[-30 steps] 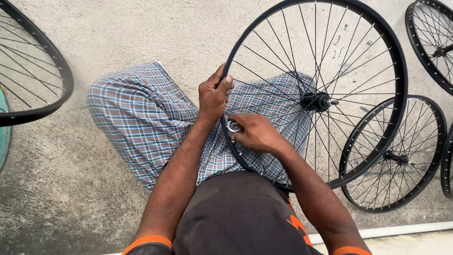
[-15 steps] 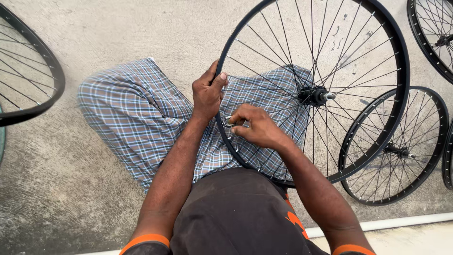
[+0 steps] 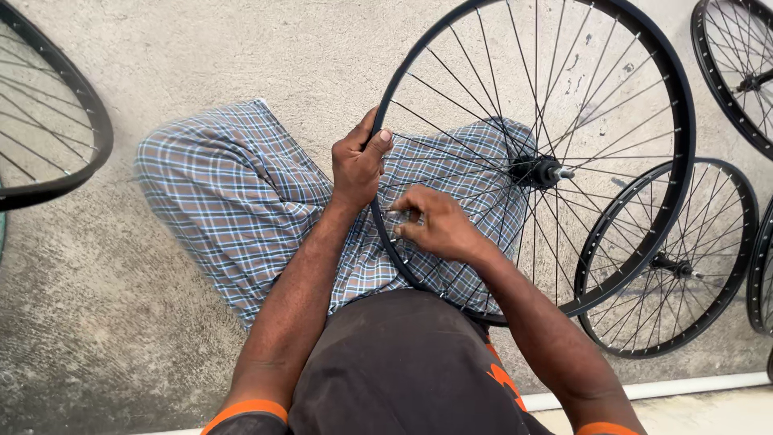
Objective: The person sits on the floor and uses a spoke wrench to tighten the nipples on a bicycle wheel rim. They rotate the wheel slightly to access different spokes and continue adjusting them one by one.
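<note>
Fingers (image 3: 372, 143) of the left hand (image 3: 358, 165) are wrapped tight around the black rim of the big bicycle wheel (image 3: 684, 137), thumb on the inside edge, holding it steady. Right hand (image 3: 439, 227) sits just below it, inside the rim, fingertips pinched on a small silvery bit (image 3: 400, 216) right where a spoke meets the rim. It's too small and blurry to say exactly what that piece is.

That wheel stands tilted across the person's lap, resting over the blue-and-brown checked cloth (image 3: 233, 193) on their legs, with the hub (image 3: 538, 171) and its little axle stub off to the right of the hands. Spokes fan out nicely from there.

Further out, a smaller black wheel (image 3: 725, 266) lies on the concrete floor (image 3: 201, 56) partly tucked behind the big one on the right. Another wheel (image 3: 729, 80) peeks in at the top right corner, and one more (image 3: 88, 121) cuts in at the left edge. A white pipe (image 3: 684, 387) runs along the bottom right.
</note>
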Motion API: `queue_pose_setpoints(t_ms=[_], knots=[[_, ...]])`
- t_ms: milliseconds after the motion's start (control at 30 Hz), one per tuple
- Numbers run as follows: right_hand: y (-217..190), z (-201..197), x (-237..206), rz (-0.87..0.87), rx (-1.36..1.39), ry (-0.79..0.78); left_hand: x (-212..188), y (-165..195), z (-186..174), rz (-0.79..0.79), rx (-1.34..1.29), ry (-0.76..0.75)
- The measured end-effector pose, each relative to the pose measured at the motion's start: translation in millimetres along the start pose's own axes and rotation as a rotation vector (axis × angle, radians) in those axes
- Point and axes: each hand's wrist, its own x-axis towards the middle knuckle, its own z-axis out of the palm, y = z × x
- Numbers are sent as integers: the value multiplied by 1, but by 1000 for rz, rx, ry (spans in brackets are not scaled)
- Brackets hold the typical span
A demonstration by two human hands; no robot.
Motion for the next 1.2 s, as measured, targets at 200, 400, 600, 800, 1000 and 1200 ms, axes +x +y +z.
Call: queue_pose_setpoints(t_ms=[200, 400, 600, 800, 1000, 1200], knots=[[1, 8, -5, -209, -174, 198, 3, -2, 1, -12, 3, 1], [-18, 10, 23, 269, -406, -91, 6, -3, 1, 13, 56, 6], [-4, 1, 8, 52, 34, 79, 6, -2, 1, -11, 46, -10], [5, 1, -8, -406, -312, 224, 1, -3, 1, -24, -7, 3], [2, 12, 15, -45, -314, 127, 4, -8, 3, 15, 18, 21], [-5, 0, 28, 153, -301, -189, 5, -7, 2, 21, 0, -8]])
